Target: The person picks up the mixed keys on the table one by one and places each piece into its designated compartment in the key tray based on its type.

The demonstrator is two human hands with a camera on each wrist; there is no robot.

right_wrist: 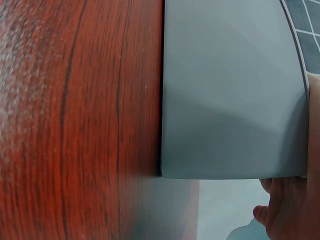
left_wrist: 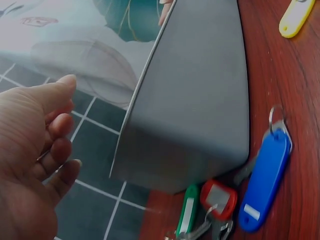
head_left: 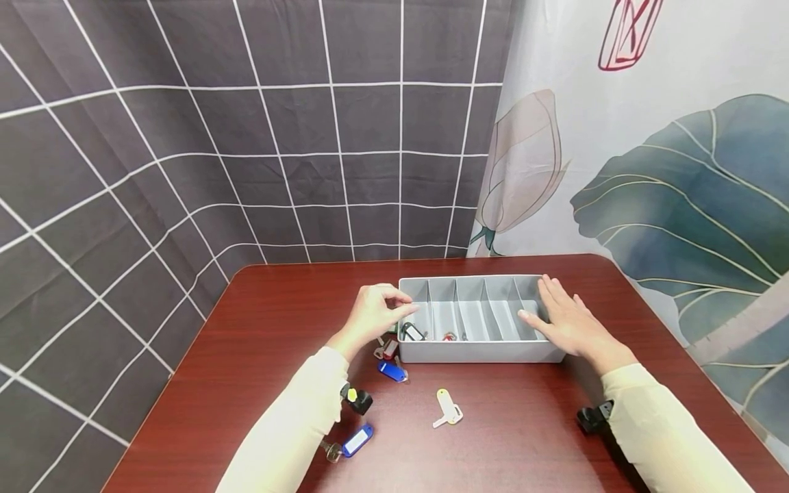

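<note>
A grey divided tray (head_left: 481, 352) sits lengthwise on the table. My left hand (head_left: 377, 313) hovers by its left end, thumb tip over the leftmost compartment; its fingers are loosely bent with nothing visible between them. That compartment holds a key tag with a dark frame and white label (head_left: 413, 333), and a small red item (head_left: 450, 336) lies in the one beside it. Across the tray's right end rests my right hand (head_left: 570, 325), fingers extended and thumb over the rim. Close to the left end lie a green key tag (left_wrist: 187, 211), a red key tag (left_wrist: 218, 198) and a blue key tag (left_wrist: 265, 180).
On the red-brown table (head_left: 277, 322), a key with a yellow-edged tag (head_left: 445, 400) lies in front of the tray. A second blue key tag (head_left: 357, 440) with its key is beside my left forearm. A dark gridded curtain (head_left: 364, 178) hangs behind.
</note>
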